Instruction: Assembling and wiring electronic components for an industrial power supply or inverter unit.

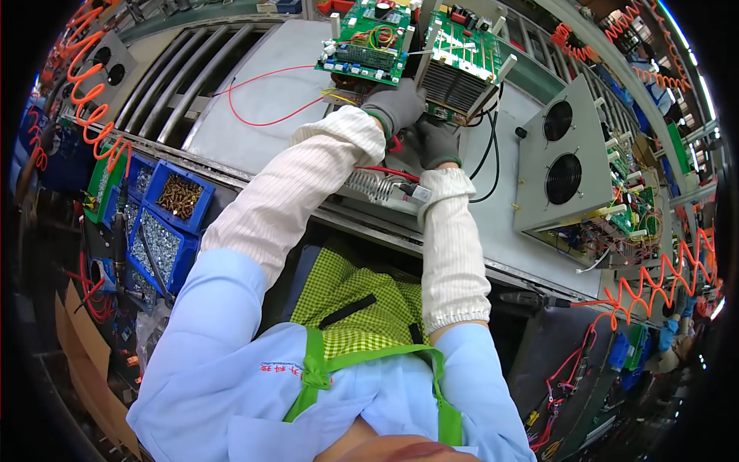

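Observation:
Both my hands, in grey gloves, are at the near side of an electronics unit with green circuit boards (366, 46) and a dark finned heat sink (456, 86). My left hand (396, 106) is curled at the gap between the left board and the heat sink; its fingertips are hidden. Just below the heat sink, my right hand (440, 144) is bent inward with closed fingers. What either hand grips cannot be made out. A red cable (389, 171) and a coiled metal spring (371, 185) lie close below the hands. Black cables (493, 158) hang from the unit's right side.
At right stands a grey panel with two black fans (563, 123), with boards behind it. Blue bins of brass screws (179, 194) and silver fasteners (158, 248) sit at left. Metal rollers (185, 77) adjoin the grey work surface (265, 65). Orange coiled hoses (91, 92) hang on both sides.

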`<action>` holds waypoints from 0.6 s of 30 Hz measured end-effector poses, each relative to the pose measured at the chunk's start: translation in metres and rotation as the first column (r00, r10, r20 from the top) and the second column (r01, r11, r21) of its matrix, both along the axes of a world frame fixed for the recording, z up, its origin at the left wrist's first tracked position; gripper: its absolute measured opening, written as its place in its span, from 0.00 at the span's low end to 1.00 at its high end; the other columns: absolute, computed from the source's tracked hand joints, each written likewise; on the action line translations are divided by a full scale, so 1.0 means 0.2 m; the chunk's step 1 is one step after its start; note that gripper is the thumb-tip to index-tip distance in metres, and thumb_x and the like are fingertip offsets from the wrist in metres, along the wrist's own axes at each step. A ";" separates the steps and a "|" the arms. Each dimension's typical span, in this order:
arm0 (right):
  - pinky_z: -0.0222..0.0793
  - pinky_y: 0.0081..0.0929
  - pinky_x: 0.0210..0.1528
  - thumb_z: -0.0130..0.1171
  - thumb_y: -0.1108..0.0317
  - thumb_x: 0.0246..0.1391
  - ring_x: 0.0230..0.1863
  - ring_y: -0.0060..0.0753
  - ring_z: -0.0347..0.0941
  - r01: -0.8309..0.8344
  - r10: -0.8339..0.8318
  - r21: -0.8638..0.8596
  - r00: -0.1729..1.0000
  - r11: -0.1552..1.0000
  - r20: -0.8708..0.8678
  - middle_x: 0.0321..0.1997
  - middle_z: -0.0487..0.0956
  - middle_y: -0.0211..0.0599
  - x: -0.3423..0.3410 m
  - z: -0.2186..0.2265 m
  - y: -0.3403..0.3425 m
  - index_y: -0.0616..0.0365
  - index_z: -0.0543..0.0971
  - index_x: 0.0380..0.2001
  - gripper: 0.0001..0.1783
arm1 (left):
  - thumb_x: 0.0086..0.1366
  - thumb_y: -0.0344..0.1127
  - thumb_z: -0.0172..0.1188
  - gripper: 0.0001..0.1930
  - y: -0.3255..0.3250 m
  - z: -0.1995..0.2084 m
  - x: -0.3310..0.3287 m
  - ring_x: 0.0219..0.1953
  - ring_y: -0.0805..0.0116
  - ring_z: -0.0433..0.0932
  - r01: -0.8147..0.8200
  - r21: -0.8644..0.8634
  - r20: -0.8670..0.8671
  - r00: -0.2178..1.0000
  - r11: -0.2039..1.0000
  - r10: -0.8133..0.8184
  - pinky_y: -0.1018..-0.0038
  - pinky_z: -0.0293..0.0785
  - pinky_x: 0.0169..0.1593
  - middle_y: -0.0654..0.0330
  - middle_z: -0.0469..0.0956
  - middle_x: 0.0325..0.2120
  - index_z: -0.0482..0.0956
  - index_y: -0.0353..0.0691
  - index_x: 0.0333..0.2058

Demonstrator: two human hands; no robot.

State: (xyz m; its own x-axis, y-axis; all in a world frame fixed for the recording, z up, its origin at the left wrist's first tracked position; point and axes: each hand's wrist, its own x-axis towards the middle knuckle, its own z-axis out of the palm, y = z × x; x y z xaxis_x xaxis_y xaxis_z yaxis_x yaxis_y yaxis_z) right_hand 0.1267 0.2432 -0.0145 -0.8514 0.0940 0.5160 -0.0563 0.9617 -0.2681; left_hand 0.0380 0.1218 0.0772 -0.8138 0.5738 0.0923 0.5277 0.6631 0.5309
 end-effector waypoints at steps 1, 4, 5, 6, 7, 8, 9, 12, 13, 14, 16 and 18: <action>0.69 0.41 0.40 0.58 0.62 0.49 0.36 0.51 0.73 0.061 -0.054 -0.146 0.997 0.987 0.057 0.38 0.78 0.44 -0.02 0.00 -0.03 0.51 0.77 0.37 0.11 | 0.64 0.46 0.48 0.17 0.03 -0.02 -0.01 0.36 0.41 0.77 0.060 -0.052 -0.119 0.991 0.997 -0.066 0.55 0.73 0.39 0.44 0.77 0.30 0.72 0.38 0.40; 0.68 0.43 0.42 0.60 0.61 0.47 0.40 0.54 0.71 0.069 -0.056 -0.296 0.997 0.953 0.052 0.39 0.78 0.44 -0.11 0.00 -0.15 0.49 0.79 0.38 0.13 | 0.61 0.45 0.53 0.15 0.07 -0.16 -0.20 0.36 0.42 0.77 -0.053 0.016 -0.026 0.998 0.998 0.053 0.57 0.74 0.39 0.45 0.78 0.30 0.76 0.38 0.33; 0.68 0.42 0.42 0.60 0.61 0.47 0.40 0.54 0.72 0.062 -0.076 -0.311 0.997 0.948 -0.031 0.38 0.78 0.45 -0.11 -0.02 -0.15 0.49 0.79 0.38 0.14 | 0.60 0.44 0.54 0.14 0.08 -0.17 -0.18 0.36 0.43 0.77 -0.025 0.047 -0.116 0.993 0.999 0.031 0.58 0.74 0.39 0.45 0.78 0.30 0.77 0.38 0.32; 0.68 0.42 0.42 0.60 0.62 0.46 0.40 0.53 0.72 0.052 -0.093 -0.323 0.989 0.945 -0.114 0.38 0.78 0.45 -0.10 -0.03 -0.14 0.49 0.79 0.39 0.14 | 0.59 0.43 0.55 0.13 0.09 -0.17 -0.17 0.36 0.44 0.77 0.002 0.078 -0.206 0.978 0.997 0.014 0.58 0.75 0.39 0.45 0.78 0.30 0.77 0.38 0.30; 0.68 0.42 0.42 0.60 0.62 0.46 0.40 0.53 0.72 0.049 -0.089 -0.332 0.990 0.942 -0.108 0.38 0.78 0.45 -0.12 -0.04 -0.16 0.49 0.79 0.39 0.14 | 0.58 0.42 0.56 0.12 0.09 -0.18 -0.17 0.36 0.45 0.77 -0.124 0.161 0.026 0.992 0.979 0.122 0.59 0.75 0.38 0.45 0.78 0.29 0.77 0.37 0.30; 0.68 0.39 0.40 0.60 0.64 0.45 0.37 0.50 0.73 0.034 -0.106 -0.462 0.986 0.886 -0.130 0.34 0.79 0.45 -0.12 -0.05 -0.14 0.52 0.79 0.38 0.14 | 0.60 0.42 0.55 0.12 0.08 -0.14 -0.15 0.36 0.45 0.77 0.018 0.056 -0.195 0.981 0.998 -0.007 0.59 0.75 0.39 0.45 0.78 0.30 0.77 0.38 0.31; 0.68 0.36 0.38 0.59 0.67 0.44 0.35 0.46 0.75 0.013 -0.125 -0.582 0.980 0.813 -0.153 0.30 0.79 0.45 -0.12 -0.07 -0.11 0.54 0.79 0.37 0.14 | 0.60 0.42 0.54 0.12 0.11 -0.11 -0.09 0.36 0.45 0.77 -0.014 0.046 -0.116 0.993 0.999 0.019 0.59 0.75 0.39 0.46 0.78 0.31 0.77 0.39 0.32; 0.68 0.30 0.37 0.57 0.68 0.45 0.34 0.37 0.75 -0.028 -0.179 -0.981 0.982 0.192 -0.063 0.31 0.80 0.41 -0.11 0.03 -0.18 0.61 0.79 0.35 0.13 | 0.61 0.43 0.53 0.13 0.06 -0.04 -0.04 0.36 0.45 0.77 -0.045 0.000 -0.089 0.995 0.999 0.045 0.59 0.75 0.39 0.47 0.78 0.32 0.77 0.40 0.34; 0.68 0.30 0.37 0.57 0.68 0.45 0.34 0.37 0.75 -0.026 -0.176 -0.981 0.982 0.190 -0.060 0.31 0.80 0.41 -0.11 0.03 -0.18 0.61 0.79 0.35 0.13 | 0.61 0.44 0.52 0.13 0.05 -0.02 -0.03 0.36 0.45 0.77 -0.025 -0.025 -0.129 0.991 0.999 0.021 0.59 0.75 0.40 0.48 0.78 0.33 0.77 0.40 0.34; 0.68 0.29 0.37 0.56 0.68 0.46 0.34 0.34 0.75 -0.054 -0.201 -0.975 0.975 0.213 -0.098 0.32 0.80 0.41 -0.12 0.03 -0.19 0.63 0.79 0.34 0.12 | 0.61 0.44 0.52 0.13 0.04 0.00 -0.02 0.36 0.45 0.77 -0.026 -0.027 -0.127 0.992 0.999 0.023 0.59 0.75 0.40 0.48 0.78 0.33 0.77 0.40 0.34; 0.68 0.28 0.37 0.56 0.69 0.47 0.34 0.32 0.76 -0.079 -0.226 -0.968 0.965 0.237 -0.134 0.32 0.80 0.40 -0.12 0.02 -0.18 0.66 0.79 0.32 0.12 | 0.62 0.45 0.52 0.14 0.02 0.04 -0.01 0.36 0.45 0.77 -0.012 -0.015 -0.105 0.994 1.000 0.010 0.59 0.75 0.40 0.49 0.78 0.33 0.77 0.40 0.34; 0.69 0.29 0.37 0.59 0.68 0.44 0.34 0.35 0.76 -0.054 -0.191 -0.799 0.959 0.599 -0.208 0.31 0.80 0.42 -0.12 -0.03 -0.13 0.62 0.79 0.31 0.11 | 0.62 0.45 0.51 0.14 0.03 0.08 0.03 0.37 0.46 0.77 -0.004 -0.030 -0.065 0.998 1.000 0.002 0.59 0.75 0.41 0.48 0.78 0.34 0.77 0.40 0.34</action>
